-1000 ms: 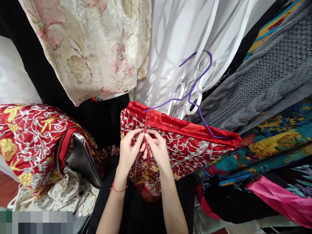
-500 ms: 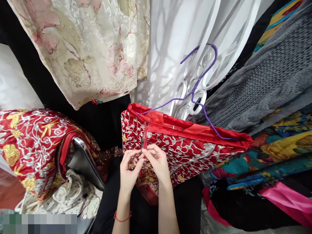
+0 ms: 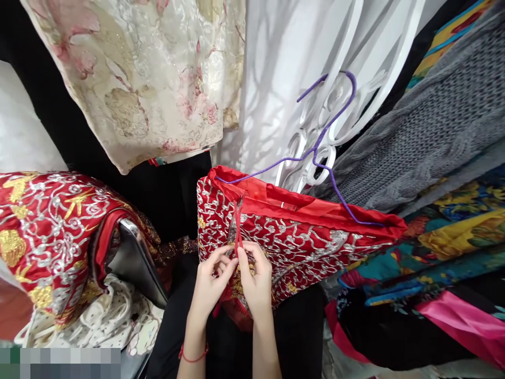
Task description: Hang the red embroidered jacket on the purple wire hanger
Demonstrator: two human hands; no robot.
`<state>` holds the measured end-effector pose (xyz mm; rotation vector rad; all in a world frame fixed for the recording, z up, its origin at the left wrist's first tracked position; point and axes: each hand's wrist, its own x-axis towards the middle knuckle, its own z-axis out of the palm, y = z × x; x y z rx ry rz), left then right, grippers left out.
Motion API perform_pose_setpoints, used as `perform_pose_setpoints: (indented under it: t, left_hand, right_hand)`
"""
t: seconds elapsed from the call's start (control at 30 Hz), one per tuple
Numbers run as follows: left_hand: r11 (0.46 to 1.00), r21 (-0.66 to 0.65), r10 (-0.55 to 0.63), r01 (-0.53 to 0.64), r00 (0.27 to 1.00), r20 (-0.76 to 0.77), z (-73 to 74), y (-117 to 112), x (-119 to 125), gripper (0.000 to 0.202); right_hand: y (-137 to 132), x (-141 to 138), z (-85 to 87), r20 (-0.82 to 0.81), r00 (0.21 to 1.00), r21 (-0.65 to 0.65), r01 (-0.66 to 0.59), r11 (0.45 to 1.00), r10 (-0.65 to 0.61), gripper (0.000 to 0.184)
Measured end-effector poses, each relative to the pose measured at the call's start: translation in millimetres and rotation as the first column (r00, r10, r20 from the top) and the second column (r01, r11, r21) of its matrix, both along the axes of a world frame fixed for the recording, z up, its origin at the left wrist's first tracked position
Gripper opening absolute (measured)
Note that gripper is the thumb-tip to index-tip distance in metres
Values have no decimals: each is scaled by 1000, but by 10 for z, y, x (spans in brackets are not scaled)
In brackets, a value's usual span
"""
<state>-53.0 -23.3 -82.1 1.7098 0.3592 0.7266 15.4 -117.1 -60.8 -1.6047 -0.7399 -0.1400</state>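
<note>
A red embroidered skirt (image 3: 303, 247) with silver and gold scrollwork lies folded over my lap. Its plain red waistband is hooked on the ends of a purple hanger (image 3: 290, 159). From the waistband hangs a red drawstring (image 3: 237, 226). My left hand (image 3: 213, 276) pinches the drawstring between thumb and fingertips, a red string bracelet (image 3: 193, 359) on its wrist. Close beside it, my right hand (image 3: 254, 276) also has thumb and fingers closed on the drawstring. The thumbs almost touch, and the lower string is partly hidden by the fingers.
Another red embroidered garment (image 3: 67, 237) drapes over a dark edged object at left, above a white dotted cloth (image 3: 106, 310). A cream floral fabric (image 3: 158, 79) hangs overhead. White ornamental metalwork (image 3: 335, 100), a grey knit (image 3: 442, 116) and colourful fabrics (image 3: 453, 242) are on the right.
Both hands have moved slightly, with the right fingers now folded closer around the drawstring and more of the string showing above them. The skirt and hanger have stayed nearly in place.
</note>
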Motion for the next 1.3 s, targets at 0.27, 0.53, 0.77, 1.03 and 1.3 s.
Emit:
perform_pose_setpoints:
  t: [0.27, 0.53, 0.77, 1.03, 1.3]
  left_hand:
    - [996, -88, -3, 3, 1000, 0, -21, 1, -40, 21]
    - [995, -20, -96, 96, 995, 4, -12, -53, -1, 32]
    - [998, -47, -39, 39, 999, 15, -76, -37, 7, 32]
    - [871, 406, 223, -275, 960, 172, -60, 85, -48, 21]
    - [935, 306, 126, -180, 974, 187, -34, 56, -52, 32]
  right_hand:
    - [37, 43, -143, 8, 993, 0, 120, 993, -120, 24]
    - [17, 33, -61, 123, 987, -17, 111, 994, -108, 31]
    - [31, -51, -58, 193, 978, -49, 96, 994, -85, 36]
    - [173, -157, 84, 251, 968, -317, 95, 944, -13, 37]
    - [263, -121, 85, -8, 1000, -62, -4, 998, 4, 29]
